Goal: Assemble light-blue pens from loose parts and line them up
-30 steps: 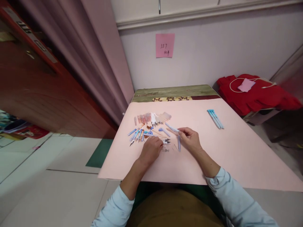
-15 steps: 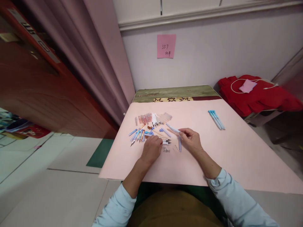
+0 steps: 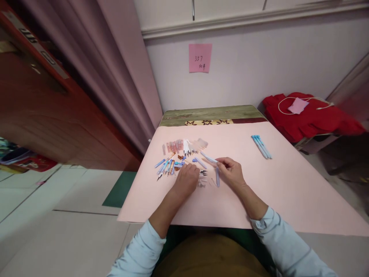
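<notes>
My right hand point(image 3: 231, 174) pinches a pale blue-white pen barrel point(image 3: 210, 158), which points to the upper left. Just below those fingers a lilac pen barrel point(image 3: 217, 179) lies on the table. My left hand point(image 3: 188, 178) is bent down over the loose pen parts, fingers curled together; whatever is in them is hidden. Beside its fingertips lie dark-tipped refills point(image 3: 203, 173) and small clear pieces point(image 3: 201, 184). Blue and brown pen parts point(image 3: 166, 166) are heaped to its left. Another lilac piece point(image 3: 201, 163) lies between the hands.
Behind the heap are pink patterned tubes point(image 3: 175, 146), white refills point(image 3: 188, 147) and translucent pieces point(image 3: 201, 143). Several light blue pens point(image 3: 261, 147) lie together at the right. Pink paper point(image 3: 288, 200) covers the table. Red cloth point(image 3: 311, 117) with a white cable sits beyond the right edge.
My left hand has shifted slightly to the right over the parts. The right hand keeps hold of the pen barrel in nearly the same place. The whole view has moved a little.
</notes>
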Demonstrator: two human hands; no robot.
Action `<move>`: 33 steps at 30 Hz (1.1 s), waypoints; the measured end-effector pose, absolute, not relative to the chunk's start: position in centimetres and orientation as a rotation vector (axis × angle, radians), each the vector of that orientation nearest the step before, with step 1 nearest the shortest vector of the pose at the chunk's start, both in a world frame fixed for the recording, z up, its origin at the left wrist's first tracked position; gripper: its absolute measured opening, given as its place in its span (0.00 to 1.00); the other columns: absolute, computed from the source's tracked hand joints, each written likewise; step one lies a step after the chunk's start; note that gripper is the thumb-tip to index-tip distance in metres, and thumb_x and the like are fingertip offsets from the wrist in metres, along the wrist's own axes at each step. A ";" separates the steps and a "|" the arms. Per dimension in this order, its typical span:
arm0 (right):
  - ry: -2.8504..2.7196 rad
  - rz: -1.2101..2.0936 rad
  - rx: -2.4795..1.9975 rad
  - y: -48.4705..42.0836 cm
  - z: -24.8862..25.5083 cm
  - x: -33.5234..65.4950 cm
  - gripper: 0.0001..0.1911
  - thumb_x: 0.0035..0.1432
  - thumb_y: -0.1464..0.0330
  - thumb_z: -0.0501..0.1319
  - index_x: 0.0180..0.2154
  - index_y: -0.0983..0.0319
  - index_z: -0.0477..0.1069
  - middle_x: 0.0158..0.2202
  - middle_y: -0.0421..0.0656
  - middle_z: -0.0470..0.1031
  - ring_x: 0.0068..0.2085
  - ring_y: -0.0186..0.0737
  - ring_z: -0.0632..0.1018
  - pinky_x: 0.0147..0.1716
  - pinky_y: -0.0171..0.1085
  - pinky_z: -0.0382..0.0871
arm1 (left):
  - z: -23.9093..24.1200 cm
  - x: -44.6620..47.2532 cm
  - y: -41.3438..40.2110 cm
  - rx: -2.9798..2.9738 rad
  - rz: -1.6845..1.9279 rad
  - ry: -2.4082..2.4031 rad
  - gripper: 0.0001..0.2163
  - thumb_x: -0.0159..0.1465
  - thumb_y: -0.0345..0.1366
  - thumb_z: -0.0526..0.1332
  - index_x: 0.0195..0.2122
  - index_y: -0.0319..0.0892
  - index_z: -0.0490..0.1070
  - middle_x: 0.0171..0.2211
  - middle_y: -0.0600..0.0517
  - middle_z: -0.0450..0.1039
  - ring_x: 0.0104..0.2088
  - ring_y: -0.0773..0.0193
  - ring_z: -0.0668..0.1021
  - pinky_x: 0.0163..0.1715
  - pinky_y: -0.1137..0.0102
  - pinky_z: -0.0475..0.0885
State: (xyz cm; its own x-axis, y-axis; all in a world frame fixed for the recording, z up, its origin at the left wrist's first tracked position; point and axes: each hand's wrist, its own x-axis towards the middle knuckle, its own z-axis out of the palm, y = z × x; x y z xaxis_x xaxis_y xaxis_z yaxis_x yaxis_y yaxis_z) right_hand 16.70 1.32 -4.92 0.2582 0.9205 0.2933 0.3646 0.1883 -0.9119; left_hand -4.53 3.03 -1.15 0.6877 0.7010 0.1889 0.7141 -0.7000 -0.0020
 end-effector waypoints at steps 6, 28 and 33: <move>-1.342 0.602 -1.322 0.9 -4.0 16.7 0.11 0.54 0.66 0.59 0.34 0.60 0.79 0.30 0.43 0.77 0.31 0.39 0.74 0.31 0.36 0.66 | 0.0 -5.7 3.8 -2.654 -0.445 -1.430 0.05 0.64 0.28 0.53 0.36 0.43 0.67 0.33 0.48 0.71 0.36 0.56 0.71 0.38 0.63 0.63; -1.339 0.608 -1.341 0.9 -3.9 16.6 0.10 0.52 0.67 0.58 0.30 0.61 0.78 0.28 0.43 0.76 0.30 0.38 0.73 0.30 0.36 0.63 | 0.6 -5.5 3.9 -2.616 -0.576 -1.339 0.07 0.66 0.29 0.53 0.35 0.43 0.69 0.32 0.48 0.71 0.37 0.57 0.71 0.39 0.64 0.64; -1.339 0.615 -1.325 1.0 -4.0 16.6 0.10 0.52 0.67 0.58 0.30 0.62 0.78 0.28 0.42 0.75 0.29 0.37 0.71 0.28 0.35 0.62 | 0.6 -5.4 4.0 -2.622 -0.581 -1.293 0.07 0.65 0.28 0.53 0.34 0.43 0.69 0.31 0.48 0.71 0.37 0.57 0.71 0.39 0.64 0.64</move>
